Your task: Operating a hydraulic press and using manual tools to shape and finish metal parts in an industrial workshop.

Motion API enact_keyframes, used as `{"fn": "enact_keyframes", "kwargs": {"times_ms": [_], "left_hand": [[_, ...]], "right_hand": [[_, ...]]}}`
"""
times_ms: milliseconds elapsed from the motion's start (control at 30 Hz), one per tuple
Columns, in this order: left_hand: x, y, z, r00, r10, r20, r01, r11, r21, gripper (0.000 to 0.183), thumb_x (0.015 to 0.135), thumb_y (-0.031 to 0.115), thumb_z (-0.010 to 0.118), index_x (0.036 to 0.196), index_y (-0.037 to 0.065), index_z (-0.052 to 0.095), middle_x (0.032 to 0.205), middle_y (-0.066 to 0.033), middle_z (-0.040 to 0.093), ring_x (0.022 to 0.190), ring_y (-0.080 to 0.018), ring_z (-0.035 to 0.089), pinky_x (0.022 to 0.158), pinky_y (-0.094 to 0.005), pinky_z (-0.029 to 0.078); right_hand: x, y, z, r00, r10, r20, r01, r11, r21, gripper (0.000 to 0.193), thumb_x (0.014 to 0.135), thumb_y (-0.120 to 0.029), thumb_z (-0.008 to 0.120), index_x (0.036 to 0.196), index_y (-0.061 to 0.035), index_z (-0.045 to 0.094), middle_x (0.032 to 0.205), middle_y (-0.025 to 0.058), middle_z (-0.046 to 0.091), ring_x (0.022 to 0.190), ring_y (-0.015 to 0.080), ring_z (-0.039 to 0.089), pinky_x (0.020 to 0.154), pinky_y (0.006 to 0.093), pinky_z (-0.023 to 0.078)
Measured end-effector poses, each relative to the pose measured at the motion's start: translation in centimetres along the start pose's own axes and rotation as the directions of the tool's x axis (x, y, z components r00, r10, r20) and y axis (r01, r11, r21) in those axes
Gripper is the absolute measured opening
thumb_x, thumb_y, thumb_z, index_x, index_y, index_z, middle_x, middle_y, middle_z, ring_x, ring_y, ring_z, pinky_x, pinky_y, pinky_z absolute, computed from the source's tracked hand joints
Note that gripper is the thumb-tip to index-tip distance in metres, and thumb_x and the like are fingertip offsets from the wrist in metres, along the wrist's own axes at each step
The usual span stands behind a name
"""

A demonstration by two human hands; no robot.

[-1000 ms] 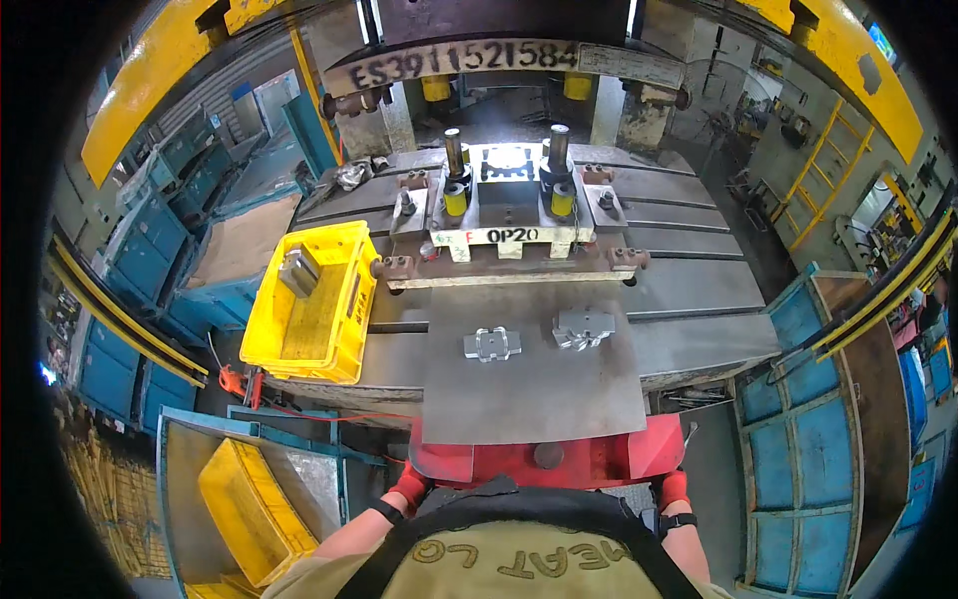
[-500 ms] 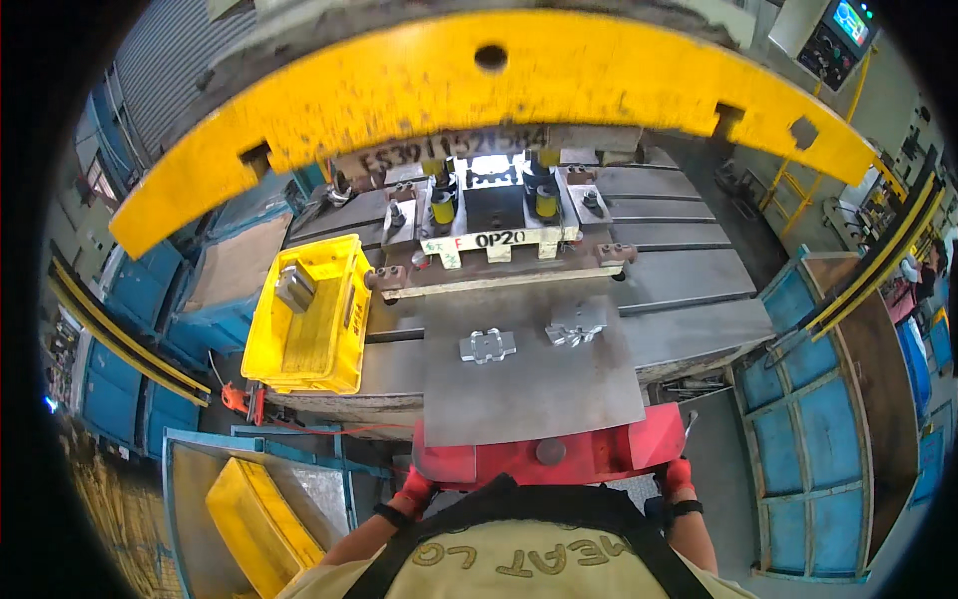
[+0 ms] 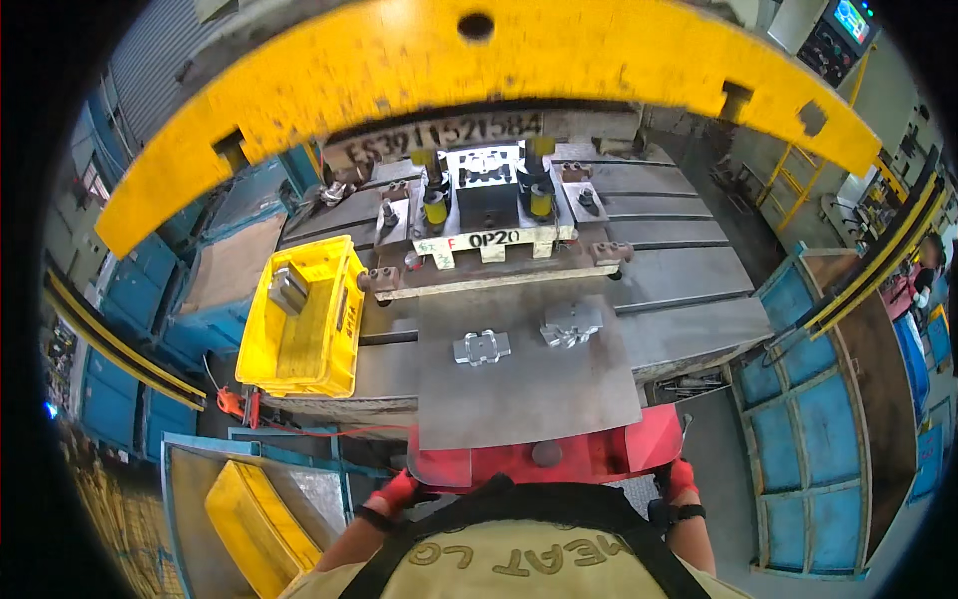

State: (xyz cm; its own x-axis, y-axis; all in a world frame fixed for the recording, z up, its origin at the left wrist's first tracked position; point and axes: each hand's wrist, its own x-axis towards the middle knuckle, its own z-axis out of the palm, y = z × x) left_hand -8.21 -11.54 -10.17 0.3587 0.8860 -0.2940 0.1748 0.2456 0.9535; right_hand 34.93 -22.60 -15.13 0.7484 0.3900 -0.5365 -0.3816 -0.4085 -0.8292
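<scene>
My left hand [image 3: 397, 490], in a red glove, rests at the left end of a red control console [image 3: 499, 471]. Gloved the same way, my right hand [image 3: 681, 480] is at the console's right end. The fingers of both are too small and turned away to make out. A flat steel plate [image 3: 529, 404] lies beyond the console. On it sit a single stamped metal part [image 3: 482, 347] and, to its right, a small pile of similar parts [image 3: 572, 324]. Farther back, the lower die [image 3: 489, 210] stands on the press bed, its lit top holding a shiny metal shape.
The yellow press ram [image 3: 559, 60] spans overhead. To the left, a yellow crate [image 3: 349, 344] holds a metal piece [image 3: 287, 290]. Another yellow crate [image 3: 254, 524] lies tilted in a blue bin [image 3: 180, 479] at lower left. A large blue bin [image 3: 798, 449] stands at the right.
The yellow ram has risen, so the gap above the lower die is wider and more of its guide posts show. Both hands stay by the console's ends.
</scene>
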Motion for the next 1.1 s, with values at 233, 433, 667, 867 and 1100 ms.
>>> {"fn": "enact_keyframes", "kwargs": {"times_ms": [233, 433, 667, 867, 1100], "left_hand": [[4.5, 9.7, -9.9, 0.994, -0.103, -0.04, 0.11, 0.889, 0.445, 0.027, 0.074, 0.024, 0.046, 0.088, 0.001, 0.052, 0.078, -0.0036, 0.055, 0.07, -0.014, 0.05, 0.064, -0.0272, 0.04], [15.1, 22.3, -5.9, 0.973, 0.23, -0.018, -0.215, 0.933, 0.288, 0.021, 0.075, 0.02, 0.046, 0.088, 0.004, 0.051, 0.076, 0.0003, 0.052, 0.069, -0.0083, 0.045, 0.062, -0.0205, 0.037], [28.7, 30.2, -3.1, 0.866, 0.491, -0.092, -0.278, 0.627, 0.728, 0.036, 0.068, 0.032, 0.053, 0.092, 0.006, 0.049, 0.087, -0.0141, 0.054, 0.082, -0.0271, 0.05, 0.069, -0.0303, 0.038], [34.4, 32.1, -0.8, 0.886, 0.391, -0.249, 0.113, 0.337, 0.935, 0.045, 0.068, 0.034, 0.05, 0.097, -0.001, 0.047, 0.099, -0.0185, 0.048, 0.093, -0.0288, 0.046, 0.076, -0.0327, 0.038], [35.0, 33.2, -0.2, 0.904, 0.342, -0.257, 0.185, 0.23, 0.955, 0.041, 0.067, 0.036, 0.052, 0.088, 0.001, 0.054, 0.096, -0.0166, 0.05, 0.091, -0.027, 0.048, 0.075, -0.0317, 0.039]], "right_hand": [[-2.1, -8.0, 0.0, 0.934, -0.313, -0.174, 0.318, 0.948, -0.002, 0.036, 0.072, -0.031, 0.051, 0.085, 0.0028, 0.047, 0.064, 0.0063, 0.051, 0.054, 0.0165, 0.049, 0.049, 0.0279, 0.04], [-2.6, -10.0, 6.5, 0.832, -0.197, 0.518, 0.132, 0.978, 0.16, 0.03, 0.079, -0.032, 0.04, 0.082, -0.0036, 0.051, 0.06, 0.0015, 0.05, 0.049, 0.0106, 0.047, 0.046, 0.024, 0.039], [-7.0, -10.4, 10.5, 0.82, -0.115, 0.561, 0.147, 0.989, -0.012, 0.025, 0.074, -0.023, 0.053, 0.082, 0.0003, 0.054, 0.068, 0.001, 0.053, 0.06, 0.0067, 0.047, 0.054, 0.0209, 0.038], [-7.1, -9.2, 10.2, 0.807, -0.164, 0.567, 0.227, 0.973, -0.041, 0.015, 0.071, -0.014, 0.055, 0.076, -0.0002, 0.053, 0.063, -0.0037, 0.048, 0.058, 0.0052, 0.041, 0.053, 0.0203, 0.035], [-9.6, -11.1, 9.9, 0.835, -0.109, 0.539, 0.207, 0.97, -0.125, 0.013, 0.071, -0.013, 0.053, 0.079, -0.0028, 0.053, 0.067, -0.0028, 0.05, 0.059, 0.0048, 0.043, 0.052, 0.0198, 0.035]]}}
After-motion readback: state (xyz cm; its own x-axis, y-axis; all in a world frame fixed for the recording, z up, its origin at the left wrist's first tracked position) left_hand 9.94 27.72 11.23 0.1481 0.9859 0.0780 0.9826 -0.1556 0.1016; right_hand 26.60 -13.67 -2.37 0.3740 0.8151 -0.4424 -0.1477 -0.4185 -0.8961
